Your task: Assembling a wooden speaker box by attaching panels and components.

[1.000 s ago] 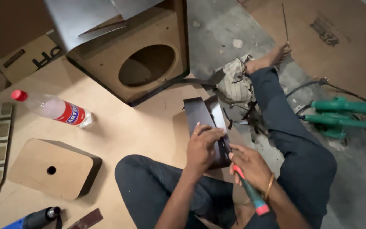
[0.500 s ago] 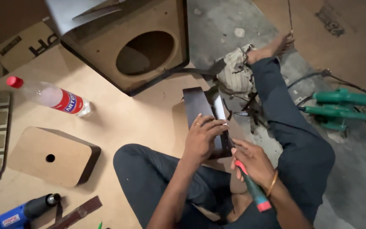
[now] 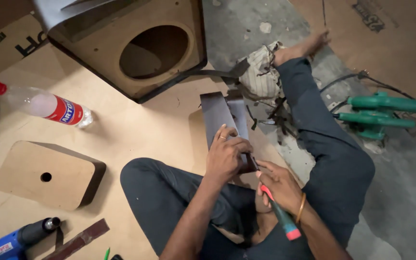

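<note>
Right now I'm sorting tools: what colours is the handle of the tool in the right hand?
Teal with pink-red ends, on the screwdriver handle; head view.

one view only, worn on the person's head, tilted steeply down over their own lap. the person sits on the floor (image 3: pixel 246 29), so the lens looks almost straight down at crossed legs and forearms. close range: the left hand (image 3: pixel 227 156) and right hand (image 3: pixel 278 185) sit just below frame centre, arms entering from the bottom edge. top of frame is away from the body, where a wooden speaker box (image 3: pixel 136 43) is cut off by the upper edge. left edge crops a plastic bottle (image 3: pixel 39 103) and a blue drill (image 3: pixel 15 238); right edge crops green-handled tools (image 3: pixel 386 110). no second view, so nothing overlaps.
</note>
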